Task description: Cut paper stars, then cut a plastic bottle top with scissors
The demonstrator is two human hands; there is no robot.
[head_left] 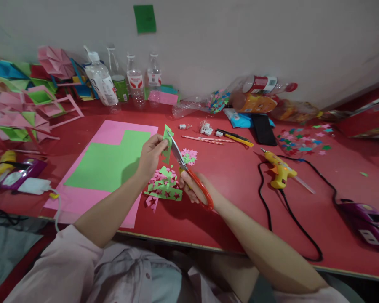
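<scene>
My left hand [150, 155] pinches a small strip of green paper [167, 145] upright above the table. In my right hand [192, 187] is a pair of scissors with orange handles [204, 189], the blades pointing up and left against the strip. Below lies a heap of pink and green paper scraps [164, 185], some with star-shaped holes. Beyond the scissors is a small pile of pink and green paper stars [189, 156]. To the left, a green paper sheet [97, 166] with one corner cut away rests on a larger pink sheet [132, 214].
A yellow glue gun [279, 168] with a black cord lies at right, near scattered stars [306, 141]. Behind are a phone [263, 129], a yellow cutter knife [238, 139] and striped straws [205, 139]. Plastic bottles [135, 82] line the wall; folded paper shapes [28, 105] fill the left.
</scene>
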